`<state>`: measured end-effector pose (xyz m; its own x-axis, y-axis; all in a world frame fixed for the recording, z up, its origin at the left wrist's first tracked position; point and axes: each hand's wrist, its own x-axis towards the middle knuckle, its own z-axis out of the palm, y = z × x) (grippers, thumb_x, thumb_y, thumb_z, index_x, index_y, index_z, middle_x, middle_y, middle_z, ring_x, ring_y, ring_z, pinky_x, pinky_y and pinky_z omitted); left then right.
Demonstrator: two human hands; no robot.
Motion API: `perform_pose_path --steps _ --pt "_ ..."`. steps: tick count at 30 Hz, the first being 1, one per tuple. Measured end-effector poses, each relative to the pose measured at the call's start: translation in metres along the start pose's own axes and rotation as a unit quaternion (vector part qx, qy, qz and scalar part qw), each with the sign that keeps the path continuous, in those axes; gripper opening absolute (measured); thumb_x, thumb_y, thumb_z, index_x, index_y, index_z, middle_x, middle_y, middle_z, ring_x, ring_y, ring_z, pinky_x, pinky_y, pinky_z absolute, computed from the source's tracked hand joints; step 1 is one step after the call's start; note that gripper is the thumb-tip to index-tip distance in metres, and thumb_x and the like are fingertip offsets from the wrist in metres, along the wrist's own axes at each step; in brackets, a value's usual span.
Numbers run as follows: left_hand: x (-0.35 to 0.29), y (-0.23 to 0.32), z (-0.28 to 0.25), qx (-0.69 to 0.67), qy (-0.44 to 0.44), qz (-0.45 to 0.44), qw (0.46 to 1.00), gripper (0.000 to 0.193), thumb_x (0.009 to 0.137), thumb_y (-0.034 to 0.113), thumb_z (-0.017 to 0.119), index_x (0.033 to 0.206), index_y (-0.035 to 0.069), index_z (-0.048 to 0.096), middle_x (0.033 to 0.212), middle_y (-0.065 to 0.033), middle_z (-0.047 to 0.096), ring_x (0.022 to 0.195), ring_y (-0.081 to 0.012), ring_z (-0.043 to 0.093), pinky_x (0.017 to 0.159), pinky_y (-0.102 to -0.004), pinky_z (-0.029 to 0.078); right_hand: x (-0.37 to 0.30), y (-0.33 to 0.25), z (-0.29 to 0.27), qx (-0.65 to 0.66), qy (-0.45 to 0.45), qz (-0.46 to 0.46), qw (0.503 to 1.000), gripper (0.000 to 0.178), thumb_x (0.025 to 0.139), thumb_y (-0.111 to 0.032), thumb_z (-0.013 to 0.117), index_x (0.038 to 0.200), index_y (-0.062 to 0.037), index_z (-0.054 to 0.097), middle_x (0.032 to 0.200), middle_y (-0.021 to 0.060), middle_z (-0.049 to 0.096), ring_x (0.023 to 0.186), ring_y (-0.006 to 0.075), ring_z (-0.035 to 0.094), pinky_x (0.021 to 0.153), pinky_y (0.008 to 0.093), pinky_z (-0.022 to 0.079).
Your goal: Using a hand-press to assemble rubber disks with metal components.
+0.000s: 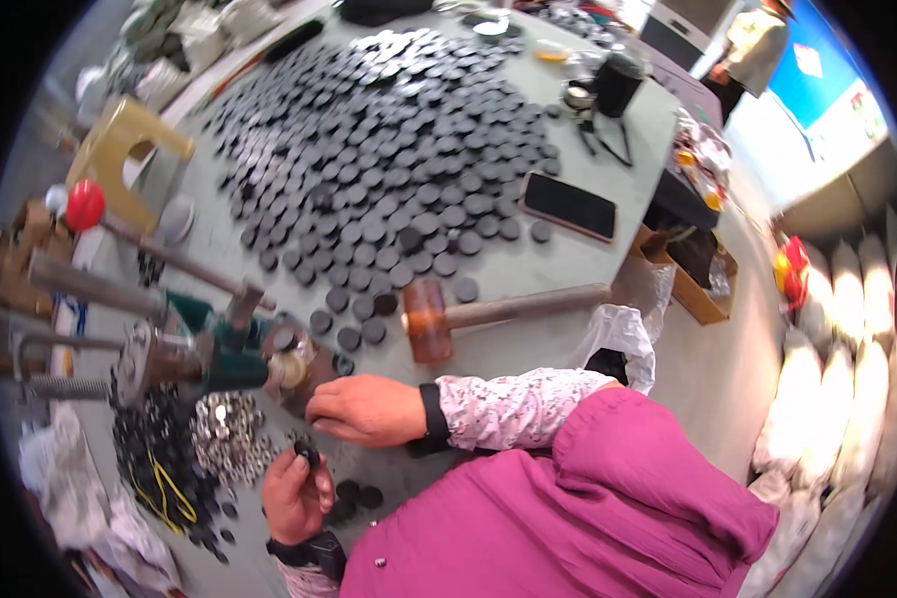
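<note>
My left hand [295, 498] pinches a small black round cap [307, 455] between thumb and fingers, low on the table near my body. Just above it, my right hand [367, 411] reaches leftward with its fingers curled together; whatever its fingertips may hold is hidden. That hand is beside the working end of a green hand press [239, 361], whose long lever ends in a red ball knob [85, 205]. Left of my hands lies a pile of small silvery metal parts [231, 437], next to a heap of small black parts [161, 458].
A wide spread of dark round discs [389, 149] covers the table's far side. A mallet [429, 321] and a phone [568, 206] lie to the right. A black cup [618, 84] stands farther back. A yellow stool [125, 149] is at left, a cardboard box [703, 299] at right.
</note>
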<state>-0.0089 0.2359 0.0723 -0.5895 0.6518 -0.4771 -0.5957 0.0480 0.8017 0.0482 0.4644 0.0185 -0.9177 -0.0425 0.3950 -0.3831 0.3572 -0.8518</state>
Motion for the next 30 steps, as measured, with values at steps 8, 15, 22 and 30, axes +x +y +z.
perform_pose_path --steps 8,15,22,30 --pt "0.011 -0.025 0.007 0.034 0.003 0.031 0.999 0.02 0.107 0.022 0.059 0.106 0.003 0.064 0.077 -0.0071 0.067 0.054 -0.016 0.061 0.046 -0.027 0.046 -0.011 -0.015 -0.024 0.141 -0.103 -0.023 0.984 0.034 0.089 -0.021 0.074 0.115 -0.0008 0.068 0.098 0.0197 0.072 0.091 0.0389 0.07 0.08 0.0452 0.055" --pt "0.013 -0.02 0.026 0.132 -0.059 0.038 0.989 0.026 0.107 0.025 0.062 0.119 0.002 0.067 0.082 -0.007 0.068 0.058 -0.0139 0.06 0.048 -0.0254 0.046 -0.073 -0.038 -0.056 0.044 0.11 0.007 0.993 0.025 0.094 -0.013 0.07 0.117 -0.0056 0.065 0.096 0.0168 0.07 0.088 0.0381 0.07 0.077 0.0436 0.057" --pt "0.014 -0.032 0.023 0.192 -0.001 0.023 0.981 0.02 0.105 0.016 0.063 0.118 0.001 0.067 0.086 -0.0068 0.069 0.065 -0.0122 0.062 0.056 -0.0242 0.05 -0.206 -0.049 -0.212 -0.452 0.414 -0.059 0.788 0.042 0.078 0.001 0.067 0.119 -0.0095 0.069 0.102 0.0106 0.073 0.082 0.028 0.072 0.072 0.039 0.057" --pt "0.014 -0.032 0.036 0.21 -0.017 0.01 0.977 0.012 0.103 0.012 0.065 0.11 0.002 0.067 0.086 -0.0061 0.068 0.067 -0.0123 0.062 0.059 -0.0259 0.051 -0.481 0.009 -0.379 -0.546 0.63 0.414 0.366 0.042 0.093 -0.027 0.071 0.124 -0.0003 0.065 0.098 0.019 0.076 0.096 0.0366 0.073 0.086 0.0455 0.056"
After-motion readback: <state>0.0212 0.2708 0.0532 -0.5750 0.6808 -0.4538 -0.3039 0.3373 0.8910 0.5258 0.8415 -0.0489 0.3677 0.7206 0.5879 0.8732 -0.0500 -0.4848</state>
